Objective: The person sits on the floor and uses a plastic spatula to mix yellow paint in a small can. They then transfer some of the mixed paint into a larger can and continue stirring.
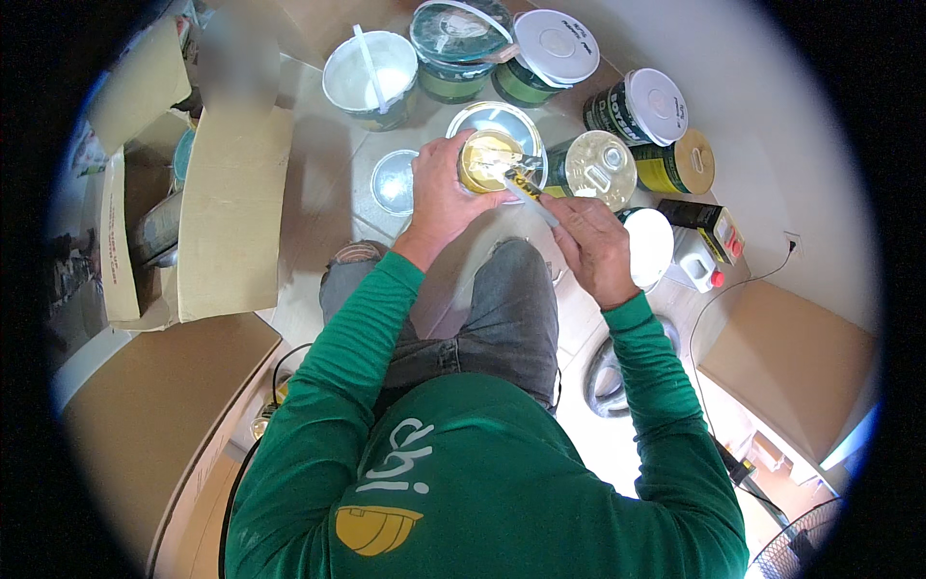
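Observation:
My left hand (444, 188) is wrapped around the side of a small round yellow tub (479, 177), tilted so its mouth faces up toward me. Inside are whitish and yellow smears. My right hand (590, 241) grips a flat, narrow tool (524, 189) with a pale strip and a yellow-and-black part. Its far end reaches over the tub's mouth, and I cannot make out its exact kind. Just beyond the tub is a larger round container (526, 124) with a shiny rim, partly hidden by it. A clear round lid (394, 198) lies on the floor by my left hand.
A white pail (340, 82) and a lidded teal pail (453, 82) stand at the back. Several lidded buckets (557, 48) line the right wall, near a white jug (693, 259) with a red cap. Cardboard boxes (236, 212) stand left. A cord (694, 357) runs along the right.

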A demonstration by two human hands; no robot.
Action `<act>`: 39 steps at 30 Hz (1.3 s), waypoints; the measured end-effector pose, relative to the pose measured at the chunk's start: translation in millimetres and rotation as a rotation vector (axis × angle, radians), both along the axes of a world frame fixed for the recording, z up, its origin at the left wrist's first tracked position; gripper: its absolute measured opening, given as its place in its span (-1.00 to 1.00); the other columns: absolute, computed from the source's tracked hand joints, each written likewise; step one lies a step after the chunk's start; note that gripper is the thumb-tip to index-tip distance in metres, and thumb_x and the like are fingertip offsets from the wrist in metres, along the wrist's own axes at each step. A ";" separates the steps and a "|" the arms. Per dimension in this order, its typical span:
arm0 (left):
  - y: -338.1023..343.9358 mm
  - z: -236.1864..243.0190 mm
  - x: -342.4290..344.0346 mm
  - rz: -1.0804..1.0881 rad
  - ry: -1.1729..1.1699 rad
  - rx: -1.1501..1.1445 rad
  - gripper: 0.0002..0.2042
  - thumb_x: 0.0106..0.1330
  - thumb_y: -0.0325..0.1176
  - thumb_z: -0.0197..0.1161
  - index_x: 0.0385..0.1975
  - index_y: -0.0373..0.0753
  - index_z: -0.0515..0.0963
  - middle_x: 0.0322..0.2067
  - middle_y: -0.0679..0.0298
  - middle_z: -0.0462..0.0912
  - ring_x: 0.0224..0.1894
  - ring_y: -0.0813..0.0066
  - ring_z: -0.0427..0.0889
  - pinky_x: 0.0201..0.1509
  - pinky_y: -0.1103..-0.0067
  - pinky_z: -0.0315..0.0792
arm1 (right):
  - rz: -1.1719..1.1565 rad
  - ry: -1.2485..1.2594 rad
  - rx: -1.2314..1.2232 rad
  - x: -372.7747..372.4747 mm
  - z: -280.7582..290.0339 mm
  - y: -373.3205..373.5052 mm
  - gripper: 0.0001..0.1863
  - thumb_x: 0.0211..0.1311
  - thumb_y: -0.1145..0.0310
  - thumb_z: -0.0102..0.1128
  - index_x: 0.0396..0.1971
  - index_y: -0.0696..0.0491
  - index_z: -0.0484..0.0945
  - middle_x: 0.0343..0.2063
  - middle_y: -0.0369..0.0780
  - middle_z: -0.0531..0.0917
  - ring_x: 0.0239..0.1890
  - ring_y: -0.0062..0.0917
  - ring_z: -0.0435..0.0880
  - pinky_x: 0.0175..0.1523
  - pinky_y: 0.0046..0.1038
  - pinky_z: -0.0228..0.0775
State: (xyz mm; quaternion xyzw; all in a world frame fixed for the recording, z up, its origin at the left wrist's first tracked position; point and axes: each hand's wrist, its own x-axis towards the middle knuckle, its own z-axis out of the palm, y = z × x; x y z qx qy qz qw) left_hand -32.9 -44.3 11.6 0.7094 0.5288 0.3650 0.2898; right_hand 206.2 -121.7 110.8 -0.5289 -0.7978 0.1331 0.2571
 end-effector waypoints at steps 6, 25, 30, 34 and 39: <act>0.1 -2.7 -2.6 0.000 -0.020 -0.008 0.01 -0.23 -0.17 0.86 0.39 -0.15 0.53 0.19 0.06 0.65 0.27 -0.02 0.54 0.41 0.12 0.35 | 0.117 -0.048 -0.024 5.6 9.4 12.5 -0.49 0.20 0.51 0.50 0.20 0.03 0.77 -0.06 -0.16 0.82 -0.02 -0.24 0.78 0.13 -0.23 0.67; -3.4 -9.2 -2.3 0.005 -0.060 0.110 0.03 -0.22 0.06 0.86 0.35 -0.16 0.53 0.11 0.07 0.67 0.21 -0.02 0.58 0.32 0.13 0.36 | -0.341 0.504 -0.357 1.3 25.1 -6.9 -0.69 0.51 0.45 0.41 0.17 0.16 0.77 -0.28 -0.15 0.80 -0.29 -0.56 0.71 -0.11 -0.49 0.58; -2.1 -4.7 -1.2 0.003 -0.081 0.126 0.04 -0.21 0.10 0.85 0.36 -0.17 0.52 0.11 0.07 0.67 0.21 -0.02 0.58 0.31 0.12 0.36 | -0.328 0.406 -0.437 -9.8 6.3 -6.6 -0.70 0.57 0.36 0.39 0.16 0.18 0.77 -0.30 -0.20 0.81 -0.31 -0.65 0.69 -0.16 -0.53 0.56; -3.0 -6.0 -5.1 -0.010 -0.064 0.122 0.03 -0.18 0.08 0.85 0.37 -0.18 0.52 0.15 0.05 0.66 0.22 -0.03 0.58 0.34 0.12 0.37 | -0.393 0.655 -0.341 -18.5 6.9 -8.3 -0.68 0.56 0.36 0.39 0.17 0.20 0.75 -0.33 -0.19 0.80 -0.34 -0.65 0.68 -0.19 -0.52 0.56; -4.7 -3.1 -4.1 -0.005 -0.061 0.129 0.03 -0.18 0.09 0.85 0.36 -0.20 0.52 0.15 0.04 0.66 0.22 -0.03 0.58 0.33 0.13 0.37 | -0.384 0.435 -0.393 -16.9 14.5 -6.9 -0.69 0.59 0.31 0.37 0.14 0.19 0.76 -0.37 -0.22 0.78 -0.37 -0.66 0.65 -0.27 -0.52 0.53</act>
